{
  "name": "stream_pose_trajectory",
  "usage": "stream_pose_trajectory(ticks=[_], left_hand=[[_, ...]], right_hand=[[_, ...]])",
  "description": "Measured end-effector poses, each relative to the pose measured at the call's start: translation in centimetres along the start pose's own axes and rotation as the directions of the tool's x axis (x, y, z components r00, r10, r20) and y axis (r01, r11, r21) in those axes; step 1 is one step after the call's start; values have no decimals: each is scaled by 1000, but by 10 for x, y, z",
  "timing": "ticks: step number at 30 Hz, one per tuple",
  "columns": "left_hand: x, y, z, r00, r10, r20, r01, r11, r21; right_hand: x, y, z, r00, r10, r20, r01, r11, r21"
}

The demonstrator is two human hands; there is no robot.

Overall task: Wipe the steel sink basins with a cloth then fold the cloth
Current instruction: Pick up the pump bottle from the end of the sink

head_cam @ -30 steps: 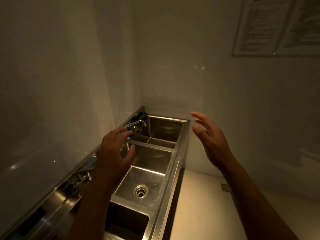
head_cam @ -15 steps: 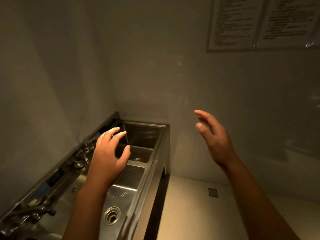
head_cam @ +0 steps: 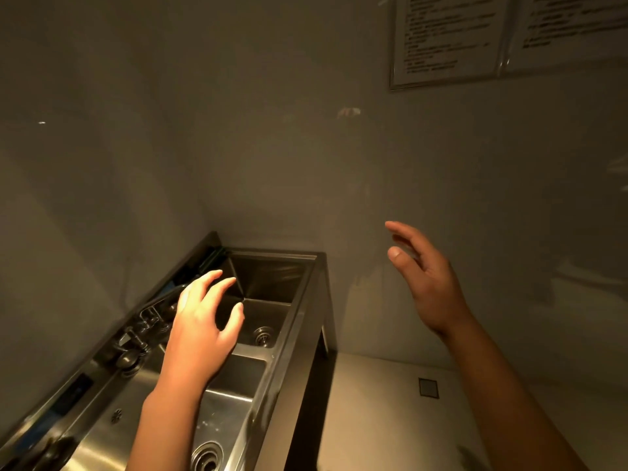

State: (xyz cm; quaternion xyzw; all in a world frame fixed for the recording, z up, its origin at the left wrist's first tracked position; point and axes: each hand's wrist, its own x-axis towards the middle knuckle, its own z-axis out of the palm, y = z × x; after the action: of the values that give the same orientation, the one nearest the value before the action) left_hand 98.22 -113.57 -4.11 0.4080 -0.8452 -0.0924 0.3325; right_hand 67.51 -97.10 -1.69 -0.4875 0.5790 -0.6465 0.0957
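A steel sink unit (head_cam: 299, 321) runs along the left wall into the corner. Its far basin (head_cam: 272, 283) and near basin (head_cam: 234, 402) each show a round drain. My left hand (head_cam: 200, 331) hovers over the divider between the basins, fingers spread, holding nothing. My right hand (head_cam: 424, 283) is raised to the right of the sink, in front of the back wall, fingers apart and empty. No cloth is visible in this view.
A faucet with taps (head_cam: 142, 324) sits on the sink's back ledge by the left wall. Framed notices (head_cam: 448, 39) hang on the back wall at upper right. A light floor (head_cam: 373, 419) with a small square drain (head_cam: 428, 387) lies right of the sink.
The view has swung left and closer to the sink, so the basins sit lower left. Both hands stay raised and empty, the left one drifting over the basin divider.
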Motion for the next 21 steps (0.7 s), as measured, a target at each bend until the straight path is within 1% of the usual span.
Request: stream_pose_trajectory(ticks=[5, 11, 15, 21], left_hand=[[32, -13, 22, 997, -70, -19, 69, 997, -43], [82, -51, 57, 992, -123, -42, 119, 989, -85], [121, -85, 82, 984, -167, -61, 161, 982, -98], [178, -163, 105, 963, -253, -95, 249, 967, -58]], right_hand=[[35, 18, 10, 1000, -14, 18, 14, 1000, -7], [93, 55, 44, 997, -8, 73, 10, 1000, -28], [149, 84, 84, 992, 16, 125, -10, 999, -47], [226, 127, 165, 967, 54, 250, -42, 998, -53]])
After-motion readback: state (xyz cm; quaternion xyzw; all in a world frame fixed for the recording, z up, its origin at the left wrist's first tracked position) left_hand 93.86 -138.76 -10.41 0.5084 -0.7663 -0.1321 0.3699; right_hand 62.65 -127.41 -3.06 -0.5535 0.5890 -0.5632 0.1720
